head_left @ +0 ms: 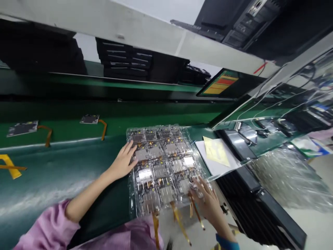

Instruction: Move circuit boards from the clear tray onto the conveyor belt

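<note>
A clear plastic tray [131, 187] of circuit boards lies on the green bench, its near edge at the bench's front. Small boards with silvery shields sit in its pockets in rows, and several orange flex cables [179, 220] hang over that near edge. My left hand [123, 161] rests against the tray's left side, open, with its fingers spread toward the boards. Over the lower right corner lies my right hand [206, 199], fingers stretched out and apart on the tray. Its thumb and underside are partly hidden.
Two loose circuit boards [23, 128] with flex cables lie at the left, near yellow tape [10, 167]. Right of the tray are a yellow paper [215, 151] and dark tablet-like devices [238, 144]. Stacked black panels [257, 205] stand below. A shelf beam [145, 31] crosses above.
</note>
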{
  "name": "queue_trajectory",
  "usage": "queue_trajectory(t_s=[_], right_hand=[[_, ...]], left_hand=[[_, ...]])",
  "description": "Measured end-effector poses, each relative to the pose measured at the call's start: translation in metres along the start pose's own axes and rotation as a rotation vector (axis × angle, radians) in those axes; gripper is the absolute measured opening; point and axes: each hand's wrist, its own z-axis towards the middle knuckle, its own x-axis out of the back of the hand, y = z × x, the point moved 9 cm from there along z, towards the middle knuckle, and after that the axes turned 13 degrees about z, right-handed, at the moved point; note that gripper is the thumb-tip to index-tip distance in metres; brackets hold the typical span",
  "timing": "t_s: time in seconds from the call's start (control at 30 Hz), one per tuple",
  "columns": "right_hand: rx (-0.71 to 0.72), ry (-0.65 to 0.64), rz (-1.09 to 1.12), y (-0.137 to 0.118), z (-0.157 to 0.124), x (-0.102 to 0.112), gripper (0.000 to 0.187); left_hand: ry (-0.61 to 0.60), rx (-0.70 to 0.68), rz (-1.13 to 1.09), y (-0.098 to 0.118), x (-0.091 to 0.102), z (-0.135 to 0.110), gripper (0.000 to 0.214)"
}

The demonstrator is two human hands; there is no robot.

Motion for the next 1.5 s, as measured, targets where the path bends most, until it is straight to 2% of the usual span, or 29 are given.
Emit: queue_trajectory(t_s=[0.1,0.3,0.43,0.6,0.67,0.77,0.9,0.97,1.03,1.07,1.17,1.2,1.23,1.27,1.3,1.4,1.43,1.5], right_hand=[[-0.036,0.009,0.013,0.003,0.003,0.007,0.053],[-0.013,0.088,0.035,-0.005,0.013,0.019,0.055],[0.053,0.198,0.112,-0.02,0.01,0.035,0.047],[0.037,0.349,0.136,-0.037,0.0,0.057,0.045],[0.025,0.417,0.15,-0.046,-0.006,0.067,0.043],[-0.002,0.546,0.204,-0.062,-0.018,0.084,0.042],[-0.09,0.699,0.18,-0.085,-0.033,0.093,0.044],[-0.122,0.695,0.128,-0.102,-0.036,0.088,0.046],[-0.138,0.577,0.118,-0.123,-0.034,0.071,0.047],[-0.138,0.461,0.148,-0.135,-0.032,0.059,0.048],[-0.051,-0.09,0.385,-0.176,-0.03,0.009,0.043],[-0.002,-0.254,0.474,-0.187,-0.032,-0.002,0.039],[0.042,-0.35,0.54,-0.193,-0.033,-0.004,0.034],[0.07,-0.359,0.574,-0.19,-0.029,0.001,0.031],[0.082,-0.286,0.572,-0.178,-0.02,0.014,0.029],[0.102,0.104,0.394,-0.12,0.018,0.06,0.035],[0.117,0.182,0.319,-0.102,0.03,0.067,0.04],[0.118,0.215,0.202,-0.072,0.053,0.065,0.05]], left_hand=[[-0.028,0.034,-0.053,0.01,-0.014,-0.025,0.061],[-0.01,0.034,-0.151,0.014,-0.017,-0.007,0.062],[0.037,0.089,-0.214,0.008,-0.012,-0.008,0.064],[0.119,0.281,-0.312,-0.009,0.007,-0.033,0.062],[0.064,0.363,-0.419,-0.016,0.006,-0.052,0.058],[-0.121,0.467,-0.644,-0.017,-0.007,-0.09,0.054],[-0.428,0.544,-0.861,-0.002,-0.03,-0.138,0.056],[-0.522,0.527,-0.971,0.012,-0.035,-0.144,0.057],[-0.521,0.495,-1.1,0.023,-0.034,-0.132,0.058],[-0.484,0.487,-1.151,0.026,-0.032,-0.121,0.059],[-0.299,0.516,-1.151,0.017,-0.026,-0.081,0.067],[-0.238,0.537,-1.108,0.01,-0.025,-0.068,0.073],[-0.186,0.554,-1.05,0.003,-0.024,-0.057,0.08],[-0.147,0.564,-0.977,-0.003,-0.024,-0.046,0.086],[-0.119,0.564,-0.888,-0.009,-0.023,-0.037,0.092],[-0.006,0.514,-0.548,-0.021,-0.011,-0.017,0.101],[0.057,0.473,-0.429,-0.021,-0.005,-0.013,0.099],[0.171,0.334,-0.23,-0.011,0.006,-0.009,0.083]])
